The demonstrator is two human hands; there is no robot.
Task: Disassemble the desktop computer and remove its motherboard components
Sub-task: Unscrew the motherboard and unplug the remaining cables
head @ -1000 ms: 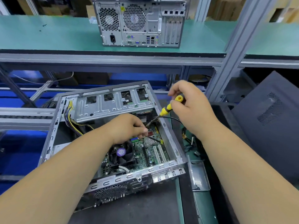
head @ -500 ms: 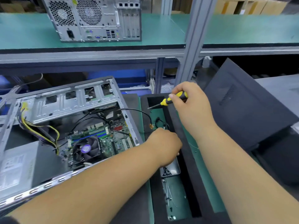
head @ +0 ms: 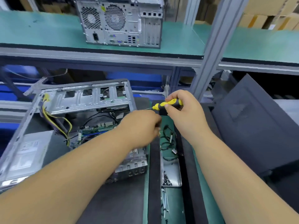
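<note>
Two hands: right hand grips ribbed yellow-black screwdriver; left hand curled, contents unclear.
Case: perforated grey steel computer case, left of grip.
Motherboard: green motherboard inside.

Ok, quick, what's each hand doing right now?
Left hand: fingers curled, over the case edge; whether it holds anything cannot be told.
Right hand: grips the yellow-and-black screwdriver by its handle.
</note>
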